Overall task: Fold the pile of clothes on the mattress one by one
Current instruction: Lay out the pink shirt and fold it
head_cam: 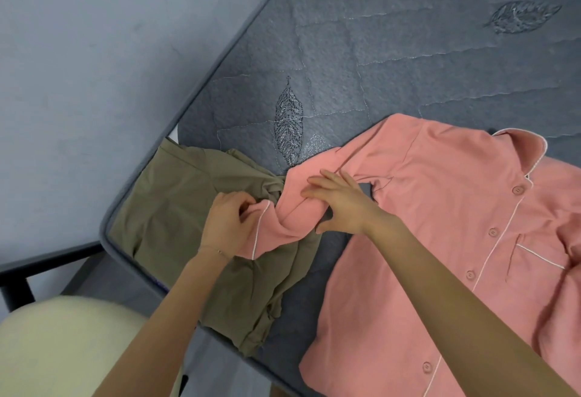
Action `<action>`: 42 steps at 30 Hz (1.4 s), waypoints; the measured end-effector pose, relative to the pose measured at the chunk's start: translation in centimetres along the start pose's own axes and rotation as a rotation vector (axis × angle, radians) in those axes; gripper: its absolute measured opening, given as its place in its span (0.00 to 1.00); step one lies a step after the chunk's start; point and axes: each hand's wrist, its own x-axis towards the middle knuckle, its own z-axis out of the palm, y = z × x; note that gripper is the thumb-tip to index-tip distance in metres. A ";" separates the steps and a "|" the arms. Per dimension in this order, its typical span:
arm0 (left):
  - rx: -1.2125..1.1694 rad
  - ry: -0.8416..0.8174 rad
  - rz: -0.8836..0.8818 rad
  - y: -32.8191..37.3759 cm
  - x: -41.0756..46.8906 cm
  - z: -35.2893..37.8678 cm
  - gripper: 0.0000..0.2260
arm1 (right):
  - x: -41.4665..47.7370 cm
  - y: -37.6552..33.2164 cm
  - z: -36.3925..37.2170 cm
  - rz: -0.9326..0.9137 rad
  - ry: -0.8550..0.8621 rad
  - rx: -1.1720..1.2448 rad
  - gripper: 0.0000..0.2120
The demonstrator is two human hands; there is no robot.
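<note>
A pink button-up pyjama shirt (440,239) with white piping lies face up on the grey quilted mattress (377,50), collar at the upper right. Its left sleeve stretches over an olive-green garment (188,208) that lies crumpled at the mattress corner. My left hand (228,223) pinches the sleeve's cuff at its white-piped edge. My right hand (339,204) rests on the sleeve a little further up, fingers spread over the fabric and thumb tucked under a fold.
The mattress edge (220,60) runs diagonally from upper middle to lower left, against a pale wall (94,66). A dark bed frame (47,264) shows below the corner. My knee in pale yellow cloth (63,349) fills the lower left.
</note>
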 end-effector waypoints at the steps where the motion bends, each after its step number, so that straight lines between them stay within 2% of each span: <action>1: -0.039 0.031 0.012 -0.2 0.0 -0.4 0.02 | 0.0 0.0 0.2 -0.002 0.027 0.002 0.33; 3: -0.192 0.102 0.013 -0.6 -0.1 -1.3 0.03 | 0.2 -0.1 0.1 -0.013 0.143 0.059 0.22; 5: -0.397 0.206 -0.058 -0.7 -0.1 -2.4 0.03 | 0.5 -0.5 -0.6 -0.016 0.241 0.161 0.13; 7: -0.459 0.349 -0.083 -0.9 0.3 -3.4 0.03 | 1.0 -1.3 -1.6 -0.019 0.300 0.277 0.10; 10: -0.467 0.469 -0.044 -1.2 1.7 -5.2 0.03 | 2.2 -2.9 -3.6 -0.078 0.483 0.377 0.07; 16: -0.428 0.613 -0.035 -1.3 5.9 -8.8 0.03 | 5.6 -6.6 -7.3 0.025 0.795 0.272 0.10; 20: -0.398 0.690 -0.127 -2.3 8.5 -10.7 0.08 | 7.9 -7.3 -8.8 0.050 0.819 0.248 0.21; 26: -0.264 0.523 -0.165 -5.0 10.2 -10.4 0.09 | 9.0 -4.7 -6.8 0.261 0.564 0.121 0.32; 30: -0.205 0.393 -0.187 -5.7 10.7 -9.9 0.18 | 8.5 -2.5 -4.2 0.387 0.396 0.081 0.36; 32: -0.059 0.374 -0.147 -5.6 10.7 -9.6 0.23 | 8.1 -1.5 -3.1 0.430 0.340 0.070 0.37; 36: 0.281 0.369 0.020 -3.9 10.2 -8.5 0.25 | 7.1 -0.6 -1.9 0.419 0.447 0.066 0.39; 38: 0.343 0.327 0.087 -2.8 10.3 -7.7 0.26 | 6.6 -0.6 -1.8 0.413 0.521 0.076 0.39; 42: 0.391 0.230 0.107 -0.4 10.6 -5.8 0.27 | 5.0 -0.6 -2.1 0.439 0.595 0.106 0.40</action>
